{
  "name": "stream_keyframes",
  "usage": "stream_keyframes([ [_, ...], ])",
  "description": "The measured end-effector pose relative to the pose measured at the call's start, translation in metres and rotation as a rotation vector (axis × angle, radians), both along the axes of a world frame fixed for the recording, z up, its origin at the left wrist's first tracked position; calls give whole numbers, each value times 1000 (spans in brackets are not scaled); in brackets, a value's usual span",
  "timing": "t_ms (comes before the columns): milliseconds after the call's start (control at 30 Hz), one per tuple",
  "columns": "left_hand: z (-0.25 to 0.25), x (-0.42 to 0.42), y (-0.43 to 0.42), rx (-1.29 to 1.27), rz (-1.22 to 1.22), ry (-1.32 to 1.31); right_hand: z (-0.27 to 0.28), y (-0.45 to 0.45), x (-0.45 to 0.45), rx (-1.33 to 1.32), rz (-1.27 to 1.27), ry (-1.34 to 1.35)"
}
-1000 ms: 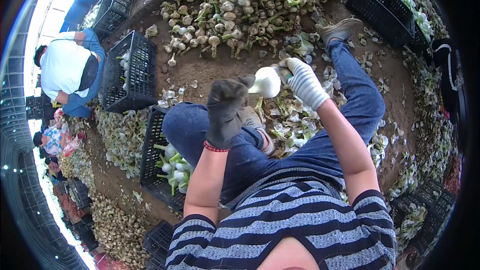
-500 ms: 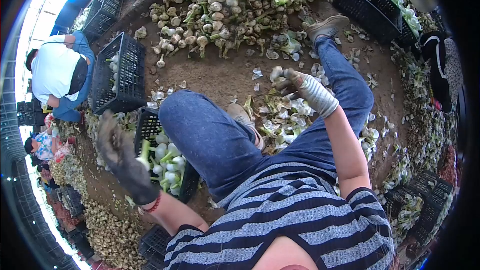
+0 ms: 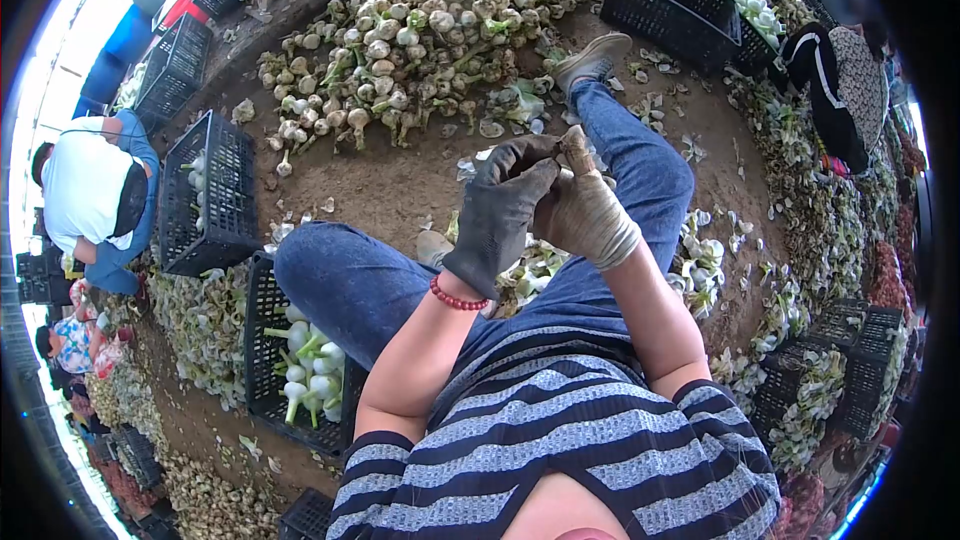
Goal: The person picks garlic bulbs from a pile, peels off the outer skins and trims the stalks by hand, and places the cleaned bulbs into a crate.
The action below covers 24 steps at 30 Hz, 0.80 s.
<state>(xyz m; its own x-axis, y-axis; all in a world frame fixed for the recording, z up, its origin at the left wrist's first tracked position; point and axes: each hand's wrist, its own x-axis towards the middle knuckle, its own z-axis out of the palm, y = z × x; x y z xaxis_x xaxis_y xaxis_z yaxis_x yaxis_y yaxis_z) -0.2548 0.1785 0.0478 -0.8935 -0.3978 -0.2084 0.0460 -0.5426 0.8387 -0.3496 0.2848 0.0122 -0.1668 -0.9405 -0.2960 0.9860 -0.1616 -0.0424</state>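
My left hand [image 3: 503,208], in a dark grey glove, meets my right hand [image 3: 590,210] above my lap. Its fingers are closed against the other's fingertips. A soiled whitish glove covers the right hand, whose thumb points up and whose fingers are curled. Whatever lies between them is hidden by the gloves. Left of my bent knee is a black crate [image 3: 262,355] with cleaned white garlic bulbs [image 3: 318,380] on short green stems. Ahead lies a heap of unpeeled garlic [image 3: 400,55]. Peeled garlic skins [image 3: 535,275] litter the ground between my legs.
Another black crate [image 3: 210,195] stands at left, near a seated person in a white shirt [image 3: 95,185]. More crates [image 3: 670,15] holding garlic are at the far right. A person in dark clothes [image 3: 835,100] sits at right, beside scattered skins [image 3: 800,210].
My left hand has swung from above the crate of white bulbs to the middle, joining my right hand. My right hand has shifted slightly left and down. The view has turned a little.
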Motion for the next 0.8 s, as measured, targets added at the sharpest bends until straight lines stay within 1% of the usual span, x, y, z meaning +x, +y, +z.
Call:
stream_keyframes([
  [33,-1,0,-2,-15,-23,27,10,-2,4,72,-32,93],
  [100,-2,-2,-4,-32,-46,56,10,-2,3,63,-28,134],
  [167,-1,-4,-5,-102,-72,0,9,-2,2,51,-27,176],
  [200,0,-5,-5,-104,-75,2,6,-2,2,88,-39,244],
  [267,2,-8,-5,-28,-90,3,-1,-1,3,124,-64,318],
  [300,-6,-11,-7,-176,-46,1,-6,0,3,54,-26,408],
  [333,-6,-12,-7,-177,-69,3,-9,6,-2,-3,-9,516],
  [367,-14,-14,-11,-113,-115,21,-14,8,-3,43,-46,775],
  [400,-8,-13,-9,-136,-133,-25,-27,8,-1,118,-90,1038],
  [433,-9,-16,-12,-109,-182,-57,-25,10,-4,117,-117,1035],
  [467,-3,-17,-10,-135,-205,27,-17,11,0,78,-105,856],
  [500,-2,-19,-12,-248,-232,-6,-9,13,1,47,-85,656],
  [533,-18,-22,-18,-133,-264,79,-6,12,5,50,-68,545],
  [567,-24,-22,-20,-123,-282,108,-12,6,5,71,-37,419],
  [600,-12,-20,-12,39,-289,115,-19,6,7,51,-38,393],
  [667,-18,-24,-15,102,-318,166,-26,9,3,-54,17,348],
  [700,-17,-27,-13,97,-333,171,-28,11,2,-57,2,355],
  [800,5,-22,1,29,-329,182,-24,17,7,-29,14,403],
])
